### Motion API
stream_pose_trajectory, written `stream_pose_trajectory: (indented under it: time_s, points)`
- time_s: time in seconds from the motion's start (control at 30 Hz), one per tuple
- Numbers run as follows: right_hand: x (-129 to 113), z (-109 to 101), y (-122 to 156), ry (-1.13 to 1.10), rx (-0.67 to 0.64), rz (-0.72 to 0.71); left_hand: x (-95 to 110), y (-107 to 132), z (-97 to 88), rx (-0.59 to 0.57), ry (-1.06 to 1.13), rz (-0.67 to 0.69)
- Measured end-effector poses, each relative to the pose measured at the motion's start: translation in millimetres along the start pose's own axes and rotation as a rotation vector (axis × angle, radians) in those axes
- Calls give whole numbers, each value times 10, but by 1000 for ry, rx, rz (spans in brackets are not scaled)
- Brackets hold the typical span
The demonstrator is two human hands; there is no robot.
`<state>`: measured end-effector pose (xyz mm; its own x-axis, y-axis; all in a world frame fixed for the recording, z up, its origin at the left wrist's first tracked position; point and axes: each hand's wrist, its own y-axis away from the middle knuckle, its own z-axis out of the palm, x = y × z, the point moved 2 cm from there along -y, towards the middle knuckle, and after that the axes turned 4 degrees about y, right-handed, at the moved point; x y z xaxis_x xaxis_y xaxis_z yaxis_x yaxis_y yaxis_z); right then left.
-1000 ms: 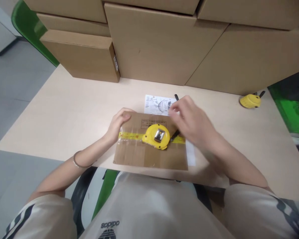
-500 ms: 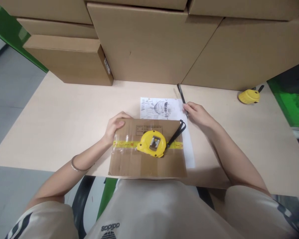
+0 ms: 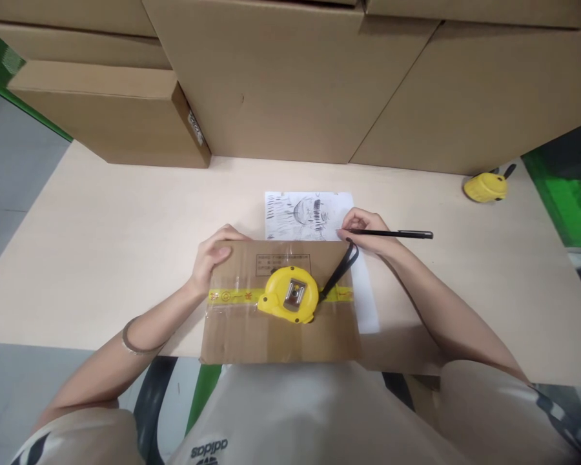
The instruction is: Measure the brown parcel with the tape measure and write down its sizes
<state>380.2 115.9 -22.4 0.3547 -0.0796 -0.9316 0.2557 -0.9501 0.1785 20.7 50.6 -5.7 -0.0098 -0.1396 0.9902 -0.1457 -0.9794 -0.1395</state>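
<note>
A flat cardboard piece (image 3: 252, 323) with yellow tape across it lies at the table's near edge. A yellow tape measure (image 3: 288, 295) with a black strap rests on its middle. My left hand (image 3: 212, 255) grips the cardboard's upper left corner, fingers curled over the edge. My right hand (image 3: 370, 231) pinches a black pen (image 3: 401, 234), its tip pointing left at a printed white sheet (image 3: 304, 215) that sticks out from under the cardboard's far side.
Large cardboard boxes (image 3: 281, 77) stand stacked along the back of the light wooden table (image 3: 101, 239). A second yellow tape measure (image 3: 485, 187) sits at the far right. Green objects (image 3: 569, 206) border the table on the right.
My right hand reached to the black pen lying beyond the sheet, picked it up and brought it back over the printed sheet. My left hand stayed on the cardboard corner. The view shifted down slightly.
</note>
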Motion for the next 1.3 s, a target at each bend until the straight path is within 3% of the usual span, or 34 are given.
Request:
stream_pose_trajectory:
  time_s: [0.27,0.5,0.9,1.3]
  points:
    - [76,-1,-126,28,-16,25,-3,23,-3,-27,31,10]
    - [103,36,-22,19,54,36,40,56,-3,24,-17,54]
    - [27,-13,-110,24,-6,14,24,-17,2,-69,35,86]
    - [-14,44,-90,51,-62,34,0,11,7,-43,55,38]
